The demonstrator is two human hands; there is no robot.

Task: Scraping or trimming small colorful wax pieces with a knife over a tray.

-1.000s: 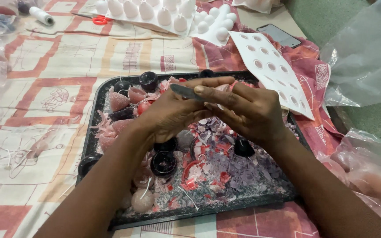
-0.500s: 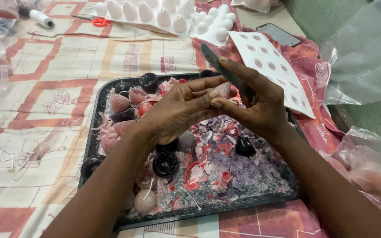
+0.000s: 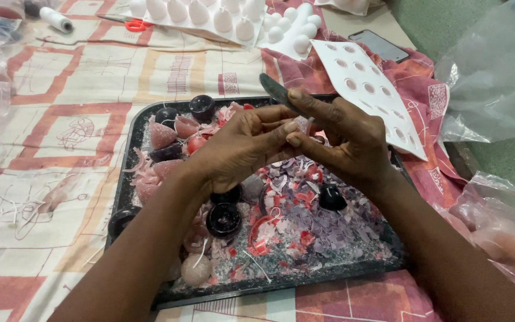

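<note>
Candle (image 3: 303, 125), small and pale, sits pinched in my left hand's (image 3: 242, 149) fingertips above the black tray (image 3: 127, 161) of wax shavings (image 3: 323, 220). My right hand (image 3: 344, 143) grips a knife (image 3: 278, 92), blade angled up-left, thumb against the candle.

1 tray (image 3: 127, 179), 1 phone (image 3: 379, 45), 1 thread spool (image 3: 55, 19), approx. 5 black candles (image 3: 223, 219) (some hidden).
</note>
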